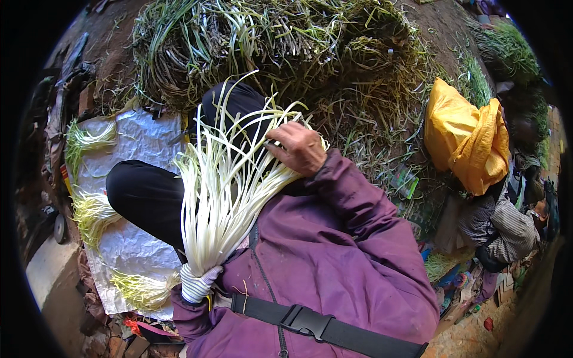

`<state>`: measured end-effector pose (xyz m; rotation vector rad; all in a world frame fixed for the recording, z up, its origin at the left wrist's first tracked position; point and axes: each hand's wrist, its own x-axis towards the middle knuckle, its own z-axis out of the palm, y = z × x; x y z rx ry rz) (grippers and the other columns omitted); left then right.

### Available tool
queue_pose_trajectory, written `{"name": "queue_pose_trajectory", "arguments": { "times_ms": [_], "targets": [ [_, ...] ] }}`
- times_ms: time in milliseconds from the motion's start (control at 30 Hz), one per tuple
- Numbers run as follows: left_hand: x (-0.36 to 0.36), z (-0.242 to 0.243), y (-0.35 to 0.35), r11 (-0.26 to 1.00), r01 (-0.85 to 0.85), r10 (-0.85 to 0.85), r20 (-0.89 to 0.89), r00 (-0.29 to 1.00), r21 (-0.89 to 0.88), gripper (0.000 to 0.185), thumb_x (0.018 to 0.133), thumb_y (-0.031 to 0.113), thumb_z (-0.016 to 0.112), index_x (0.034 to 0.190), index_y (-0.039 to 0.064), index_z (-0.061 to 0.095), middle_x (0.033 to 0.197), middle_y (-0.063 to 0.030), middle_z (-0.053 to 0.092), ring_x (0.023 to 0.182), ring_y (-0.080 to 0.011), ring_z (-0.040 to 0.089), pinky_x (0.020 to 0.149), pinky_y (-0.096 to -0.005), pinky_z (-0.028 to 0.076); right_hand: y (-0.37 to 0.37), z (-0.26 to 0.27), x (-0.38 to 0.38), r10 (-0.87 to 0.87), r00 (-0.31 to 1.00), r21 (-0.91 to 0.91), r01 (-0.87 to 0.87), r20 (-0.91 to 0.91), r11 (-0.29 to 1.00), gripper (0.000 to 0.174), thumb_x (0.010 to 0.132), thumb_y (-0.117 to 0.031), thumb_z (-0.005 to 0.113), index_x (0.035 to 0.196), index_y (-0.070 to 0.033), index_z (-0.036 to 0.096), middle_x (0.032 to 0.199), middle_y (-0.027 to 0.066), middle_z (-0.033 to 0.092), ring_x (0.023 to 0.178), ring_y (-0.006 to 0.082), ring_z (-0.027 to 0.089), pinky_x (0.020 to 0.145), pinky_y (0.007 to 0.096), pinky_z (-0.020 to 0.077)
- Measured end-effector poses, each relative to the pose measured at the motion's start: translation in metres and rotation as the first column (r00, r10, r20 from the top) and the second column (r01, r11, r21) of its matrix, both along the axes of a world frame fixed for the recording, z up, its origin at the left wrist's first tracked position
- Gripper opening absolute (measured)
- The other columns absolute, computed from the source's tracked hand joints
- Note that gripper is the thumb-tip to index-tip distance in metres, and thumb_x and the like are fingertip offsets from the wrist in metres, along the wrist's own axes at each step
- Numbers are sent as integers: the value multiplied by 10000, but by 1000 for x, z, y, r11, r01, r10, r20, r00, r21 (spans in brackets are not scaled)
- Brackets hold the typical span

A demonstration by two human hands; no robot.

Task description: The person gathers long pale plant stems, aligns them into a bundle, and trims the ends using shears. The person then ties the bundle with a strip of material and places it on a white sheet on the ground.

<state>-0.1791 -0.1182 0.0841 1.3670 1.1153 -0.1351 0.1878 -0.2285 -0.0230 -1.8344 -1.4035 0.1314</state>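
A thick bunch of long white stalks with pale green tips [224, 201], like blanched chives, fans upward across my lap. My left hand [197, 283], covered in grey-and-white striped fabric, is closed around its narrow lower end; the fingers themselves are hard to make out. At the upper right of the bunch, my bare right hand [299, 148] has its fingers curled over the leaf tips, with the thumb close to the index finger. Some leaves run under that palm and are hidden.
Smaller pale bundles [145, 290] lie on a white plastic sheet [147, 246] at left. A large heap of green stalks [277, 44] lies beyond my knees. At right are a yellow woven sack [465, 138] and checked cloth [515, 228]. Leaf scraps [362, 134] litter the ground.
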Motion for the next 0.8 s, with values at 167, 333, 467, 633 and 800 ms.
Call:
{"name": "queue_pose_trajectory", "arguments": {
  "times_ms": [167,333,467,633,800],
  "targets": [
    [-2,2,-2,1000,-12,12,-1,1000,16,357,740,108,835,1030,-33,681,925,-69,714,816,-121,635,748,-277,510,-9,9,-4,-11,995,112,0,96,994,166,688,-19,723,810,-29,611,750,82,610,653,234,583,575,342,501],
    [-9,-2,10,999,42,-41,-28,999,19,367,745,105,825,1049,-33,672,934,-83,715,827,-133,640,756,-288,509,-31,5,-2,-165,983,51,170,-85,984,164,705,13,691,840,-30,609,754,100,591,707,272,607,618,344,508],
    [-11,-1,17,999,25,-25,-4,1000,24,355,743,108,823,1029,-33,668,914,-75,710,811,-134,638,732,-292,510,-23,-21,19,-241,952,-196,204,-187,959,194,846,-207,646,874,-19,691,877,145,683,786,288,656,714,368,527],
    [-9,1,15,1000,-5,5,-20,1000,20,359,742,92,814,1038,-40,661,915,-76,707,808,-134,635,736,-292,511,1,-45,24,-283,890,-199,223,-358,954,258,844,-207,633,1075,-99,675,963,143,688,863,316,666,766,381,528],
    [-10,-1,13,1000,-22,23,-27,999,12,358,739,74,803,1044,-42,657,921,-83,706,806,-135,634,738,-294,512,3,-40,30,-181,942,-169,137,-283,976,280,792,-162,646,1068,-124,663,923,105,687,877,302,657,763,377,530]
  ]
}}
